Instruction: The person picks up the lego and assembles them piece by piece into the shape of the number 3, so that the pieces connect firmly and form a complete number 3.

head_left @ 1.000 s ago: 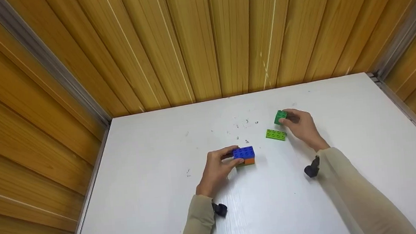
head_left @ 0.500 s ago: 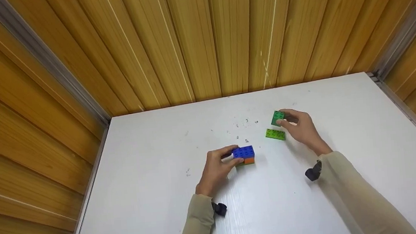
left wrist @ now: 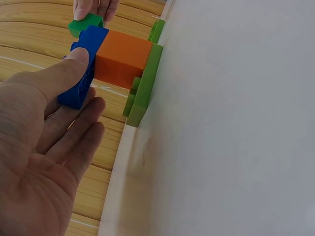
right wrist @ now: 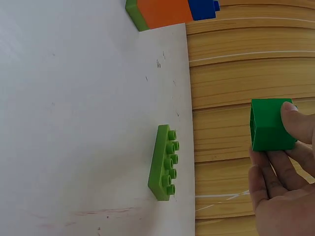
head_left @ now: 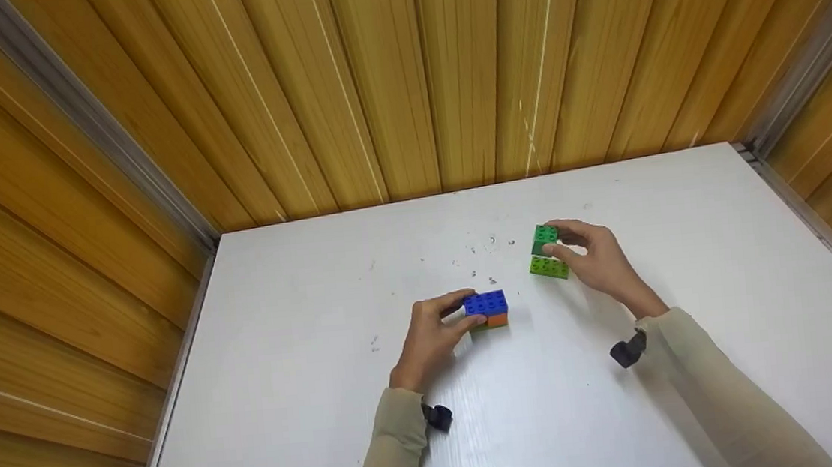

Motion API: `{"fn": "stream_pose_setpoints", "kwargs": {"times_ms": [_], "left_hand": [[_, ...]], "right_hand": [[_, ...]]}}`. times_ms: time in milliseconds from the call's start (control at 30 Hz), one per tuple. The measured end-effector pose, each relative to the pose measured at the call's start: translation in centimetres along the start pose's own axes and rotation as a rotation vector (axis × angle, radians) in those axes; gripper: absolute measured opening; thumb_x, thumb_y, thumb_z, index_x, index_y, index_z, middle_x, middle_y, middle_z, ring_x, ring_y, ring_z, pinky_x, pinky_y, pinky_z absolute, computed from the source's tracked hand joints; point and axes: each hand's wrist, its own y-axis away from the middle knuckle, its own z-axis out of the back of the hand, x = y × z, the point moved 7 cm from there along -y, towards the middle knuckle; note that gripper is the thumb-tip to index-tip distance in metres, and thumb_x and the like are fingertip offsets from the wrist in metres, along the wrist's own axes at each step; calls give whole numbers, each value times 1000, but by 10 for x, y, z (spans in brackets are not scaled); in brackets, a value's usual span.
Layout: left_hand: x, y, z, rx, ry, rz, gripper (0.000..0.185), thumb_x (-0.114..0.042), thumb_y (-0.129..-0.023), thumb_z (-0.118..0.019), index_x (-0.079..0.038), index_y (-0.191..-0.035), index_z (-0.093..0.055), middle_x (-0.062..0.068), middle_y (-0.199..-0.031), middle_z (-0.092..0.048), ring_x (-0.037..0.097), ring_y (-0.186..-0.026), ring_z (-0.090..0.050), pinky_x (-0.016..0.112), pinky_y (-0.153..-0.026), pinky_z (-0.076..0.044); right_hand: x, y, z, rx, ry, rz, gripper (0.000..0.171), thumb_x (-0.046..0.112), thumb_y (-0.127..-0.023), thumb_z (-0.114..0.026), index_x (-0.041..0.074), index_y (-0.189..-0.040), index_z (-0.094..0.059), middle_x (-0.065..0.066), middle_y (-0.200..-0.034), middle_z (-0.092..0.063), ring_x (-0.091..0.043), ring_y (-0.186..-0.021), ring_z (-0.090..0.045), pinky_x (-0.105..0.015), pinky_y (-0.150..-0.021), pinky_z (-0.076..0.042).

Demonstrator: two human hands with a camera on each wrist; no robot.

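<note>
Between the thumb and fingertips of the right hand (head_left: 599,259) a dark green square brick (head_left: 544,238) was pinched and held clear of the white table (head_left: 688,240), directly above a light green flat plate (head_left: 548,268) that lay just below the fingers. The left hand (head_left: 432,333) curled its thumb and fingers about a small stack: a blue brick (head_left: 487,303) on an orange brick (left wrist: 123,58) on a green base plate (left wrist: 143,83), resting on the table well to that hand's thumb side of the right hand. The step in hand appeared to be the transport of the square brick, lifted but not yet seated on anything. The next move would call for lining its hollow underside with a row of studs and pressing straight down while the receiving piece was steadied. In the right wrist view the brick's open underside (right wrist: 268,125) faced the table, studs turned away. The plate lay flat, studs up, its long axis running across the fingers; the brick, being square, showed no clear long axis.
</note>
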Motion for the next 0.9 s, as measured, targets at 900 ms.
{"fn": "stream_pose_setpoints", "kwargs": {"times_ms": [900], "left_hand": [[0, 1, -1, 15, 0, 22, 44, -19, -97, -81, -7, -138, -72, 8, -136, -74, 26, -127, -71, 36, -110, -56]], "right_hand": [[31, 7, -19, 68, 23, 87, 42, 19, -106, -70, 6, -145, -64, -17, -133, -70, -42, -132, -63, -64, -118, -45]]}}
